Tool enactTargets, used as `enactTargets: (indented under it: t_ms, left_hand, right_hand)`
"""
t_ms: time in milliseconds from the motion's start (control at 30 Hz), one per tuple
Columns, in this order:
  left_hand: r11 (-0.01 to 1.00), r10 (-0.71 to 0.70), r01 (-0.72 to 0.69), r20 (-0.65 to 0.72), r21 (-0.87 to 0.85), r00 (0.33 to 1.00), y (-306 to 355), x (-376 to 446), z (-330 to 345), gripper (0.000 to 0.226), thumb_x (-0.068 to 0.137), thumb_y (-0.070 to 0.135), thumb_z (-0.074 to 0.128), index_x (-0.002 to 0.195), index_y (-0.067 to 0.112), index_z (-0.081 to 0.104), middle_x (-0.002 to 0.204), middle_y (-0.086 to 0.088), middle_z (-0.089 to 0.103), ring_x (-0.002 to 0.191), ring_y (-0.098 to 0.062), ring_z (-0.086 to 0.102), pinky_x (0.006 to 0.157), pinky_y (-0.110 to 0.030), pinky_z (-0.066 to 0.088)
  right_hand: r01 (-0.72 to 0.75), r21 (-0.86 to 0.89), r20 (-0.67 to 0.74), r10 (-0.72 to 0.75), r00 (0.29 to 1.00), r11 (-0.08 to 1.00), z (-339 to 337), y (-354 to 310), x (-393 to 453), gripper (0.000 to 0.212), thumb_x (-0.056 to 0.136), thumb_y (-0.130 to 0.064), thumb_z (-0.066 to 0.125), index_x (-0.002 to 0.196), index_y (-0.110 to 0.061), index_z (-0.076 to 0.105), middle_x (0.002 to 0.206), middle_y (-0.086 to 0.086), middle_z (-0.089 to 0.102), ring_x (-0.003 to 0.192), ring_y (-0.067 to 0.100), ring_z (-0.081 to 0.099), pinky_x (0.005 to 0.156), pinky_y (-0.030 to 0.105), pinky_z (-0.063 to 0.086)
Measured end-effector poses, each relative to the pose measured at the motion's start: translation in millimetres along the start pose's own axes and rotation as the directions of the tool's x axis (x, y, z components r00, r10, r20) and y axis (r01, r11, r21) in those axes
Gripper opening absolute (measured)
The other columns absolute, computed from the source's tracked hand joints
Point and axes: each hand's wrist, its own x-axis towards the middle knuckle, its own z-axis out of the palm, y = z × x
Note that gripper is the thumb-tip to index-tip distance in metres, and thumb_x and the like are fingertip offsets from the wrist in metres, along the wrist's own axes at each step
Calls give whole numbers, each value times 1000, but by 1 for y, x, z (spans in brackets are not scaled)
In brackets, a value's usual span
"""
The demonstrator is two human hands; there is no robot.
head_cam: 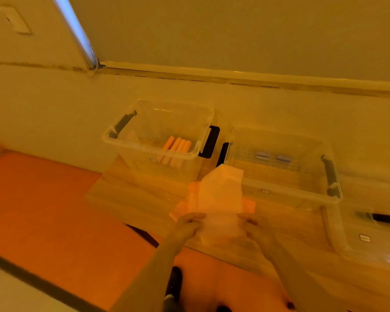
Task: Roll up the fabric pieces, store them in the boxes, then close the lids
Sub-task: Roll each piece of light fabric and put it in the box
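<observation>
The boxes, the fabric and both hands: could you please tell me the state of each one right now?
Left box: lid off, orange rolls inside.
Middle box: lid off, two grey rolls inside.
Right box: partly out of frame, state unclear.
Pale fabric piece: flat, unrolled, on the fabric pile.
Left hand: pinches the fabric's near edge.
Right hand: pinches the same edge.

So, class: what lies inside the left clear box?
Inside the left clear box, four orange fabric rolls lie side by side. A pale piece sits left of them; its lower part is blurred.
</observation>
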Motion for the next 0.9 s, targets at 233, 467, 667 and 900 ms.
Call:
enactTargets:
  t_ms: [233,467,667,900]
  left_hand:
    - [987,-102,100,10,128,995,-18,9,1,24,92,7,52,99,24,68,101,-8,63,77,-16,55,67,-27,46]
    - [979,-37,50,-70,196,997,-9,17,-2,29,92,1,49,115,12,65,119,-9,59,102,-21,56,73,-24,49]
    - [984,76,-57,-110,172,991,41,31,-6,31,91,5,53,118,17,63,122,-6,58,110,-23,54,83,-32,47]
    - [992,109,-105,-72,64,991,88,48,1,28,91,7,56,114,22,61,120,-1,59,108,-21,57,90,-34,48]
  right_hand:
    - [-98,18,-23,98,995,995,0,24,0,25,92,-3,59,116,-7,64,107,7,63,86,11,57,67,18,48]
    - [-48,-126,-28,45,999,991,-12,1,7,14,90,-9,62,101,-16,68,98,0,67,87,12,62,71,23,48]
    - [128,-7,-152,-128,980,992,-22,-60,27,16,91,-10,61,106,-12,66,100,8,68,85,18,65,65,21,50]
    - [172,80,-133,-161,978,982,-20,-96,42,23,86,-10,69,108,-15,66,105,4,67,90,18,66,62,21,51]
